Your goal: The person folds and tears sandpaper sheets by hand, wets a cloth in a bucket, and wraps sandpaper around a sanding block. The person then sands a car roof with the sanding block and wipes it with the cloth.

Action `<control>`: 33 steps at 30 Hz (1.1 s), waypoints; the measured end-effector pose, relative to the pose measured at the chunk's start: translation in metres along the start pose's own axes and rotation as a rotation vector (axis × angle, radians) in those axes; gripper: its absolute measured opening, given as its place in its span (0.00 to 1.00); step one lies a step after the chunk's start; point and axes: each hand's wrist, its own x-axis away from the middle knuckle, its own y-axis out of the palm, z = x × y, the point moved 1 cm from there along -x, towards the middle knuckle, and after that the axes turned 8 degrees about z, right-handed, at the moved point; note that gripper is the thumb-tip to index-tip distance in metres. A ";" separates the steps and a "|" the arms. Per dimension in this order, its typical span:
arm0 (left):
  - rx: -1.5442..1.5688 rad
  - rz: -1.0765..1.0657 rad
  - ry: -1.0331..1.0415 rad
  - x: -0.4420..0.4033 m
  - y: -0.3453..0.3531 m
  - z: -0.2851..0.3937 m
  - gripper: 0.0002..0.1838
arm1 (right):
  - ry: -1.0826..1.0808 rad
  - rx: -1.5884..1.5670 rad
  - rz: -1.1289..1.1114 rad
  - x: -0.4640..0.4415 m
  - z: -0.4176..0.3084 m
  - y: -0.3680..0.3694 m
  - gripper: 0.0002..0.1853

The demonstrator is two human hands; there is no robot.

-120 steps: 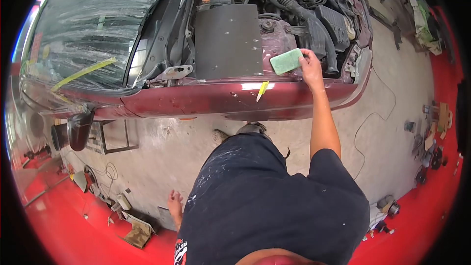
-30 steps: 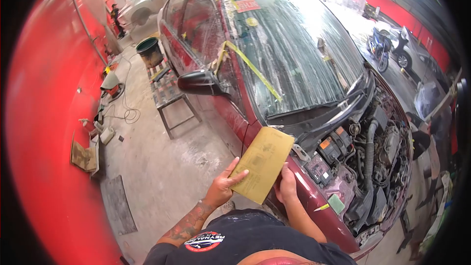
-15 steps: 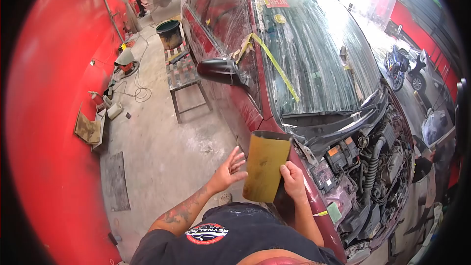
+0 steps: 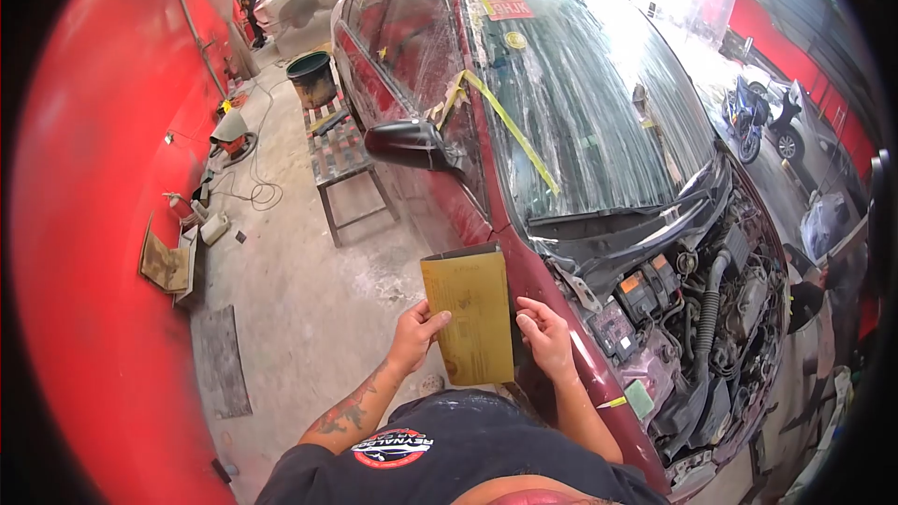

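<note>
In front of my chest is a folded sheet of sandpaper (image 4: 470,313), its yellow-brown backing with faint print turned toward me and a dark strip showing along the top. My left hand (image 4: 416,337) grips its left edge, thumb on the front face. Just off the right edge, my right hand (image 4: 547,337) is half curled with fingers apart, holding nothing. Beyond the sheet is the dark red fender (image 4: 538,295) of a car. A green sponge pad (image 4: 639,399) and a small yellow-and-white item (image 4: 612,403) lie along the fender's edge by my right forearm.
The car's engine bay (image 4: 697,337) is exposed at right. Its windshield (image 4: 589,103) is streaked and taped, and the side mirror (image 4: 407,144) juts out left. A slatted bench (image 4: 337,154) carries a black bucket (image 4: 311,80). Cables lie along the floor (image 4: 290,318) near the red wall (image 4: 103,252).
The sheet has moved left and turned more upright. My left hand has closed on its left edge, while my right hand has let go of the right edge.
</note>
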 end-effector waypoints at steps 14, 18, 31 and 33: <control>0.064 -0.086 -0.042 0.008 0.009 0.017 0.24 | -0.027 0.098 0.039 -0.004 -0.001 0.006 0.08; 0.002 -0.109 -0.103 0.007 0.001 0.014 0.22 | -0.006 0.137 0.050 -0.005 0.002 -0.001 0.10; -0.046 -0.040 -0.064 -0.001 0.005 0.011 0.15 | -0.012 0.152 0.068 -0.003 -0.010 -0.006 0.11; -0.055 -0.052 -0.055 -0.004 0.001 0.009 0.15 | -0.009 0.162 0.069 -0.002 -0.008 -0.008 0.11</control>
